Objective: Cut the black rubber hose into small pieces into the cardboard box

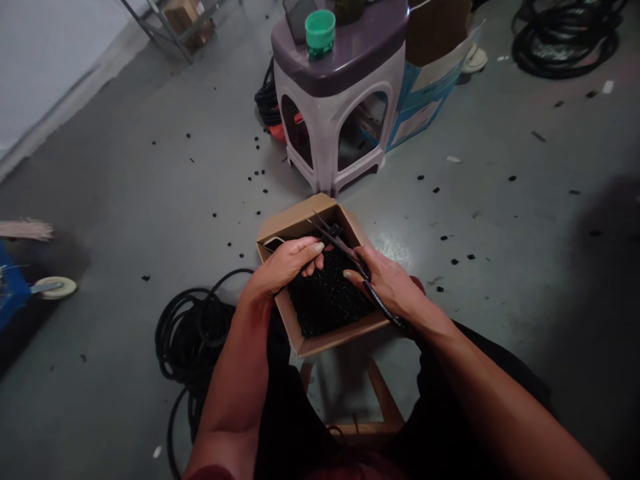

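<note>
- Right hand (385, 283) has its fingers closed on a black cable (381, 301), held over the box so bits drop in.
- Left hand (285, 265) curls beside the scissors (334, 233); its hold is hidden.
- Cardboard box (295, 223) sits near, full of black bits (325, 300).

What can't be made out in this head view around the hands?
Grip of the scissors: covered by the right hand.
Anything in the left hand: covered by its fingers.
Black pieces in the cardboard box: too small to separate; those below the hands are hidden.
Items on the stool: cut off by the top edge.
</note>
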Action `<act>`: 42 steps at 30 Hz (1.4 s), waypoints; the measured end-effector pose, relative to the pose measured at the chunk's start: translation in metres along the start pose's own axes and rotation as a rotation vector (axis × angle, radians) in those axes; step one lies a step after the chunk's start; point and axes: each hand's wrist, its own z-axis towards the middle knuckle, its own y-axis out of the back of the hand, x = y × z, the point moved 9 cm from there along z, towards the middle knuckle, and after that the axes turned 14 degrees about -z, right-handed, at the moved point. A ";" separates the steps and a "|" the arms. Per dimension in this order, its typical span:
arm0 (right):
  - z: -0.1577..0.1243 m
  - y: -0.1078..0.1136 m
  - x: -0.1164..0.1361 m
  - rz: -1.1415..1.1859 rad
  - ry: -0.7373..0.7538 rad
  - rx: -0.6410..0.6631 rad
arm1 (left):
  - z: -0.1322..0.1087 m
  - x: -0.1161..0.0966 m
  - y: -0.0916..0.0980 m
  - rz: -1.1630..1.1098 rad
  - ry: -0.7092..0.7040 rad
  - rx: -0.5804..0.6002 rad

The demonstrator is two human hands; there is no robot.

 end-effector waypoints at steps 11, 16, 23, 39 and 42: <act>-0.002 -0.003 -0.001 0.037 -0.082 0.086 | 0.007 -0.003 0.018 0.378 -0.074 -0.201; -0.001 -0.008 -0.006 0.026 -0.122 0.122 | 0.010 -0.006 0.012 0.547 -0.094 -0.253; 0.000 -0.007 -0.007 0.002 -0.142 0.084 | 0.008 0.003 0.014 0.362 -0.037 -0.258; -0.001 -0.004 -0.003 -0.076 -0.069 0.021 | 0.009 0.015 0.011 -0.004 -0.016 -0.092; -0.001 -0.006 -0.007 -0.115 -0.073 0.027 | 0.010 0.014 0.014 0.123 -0.020 -0.139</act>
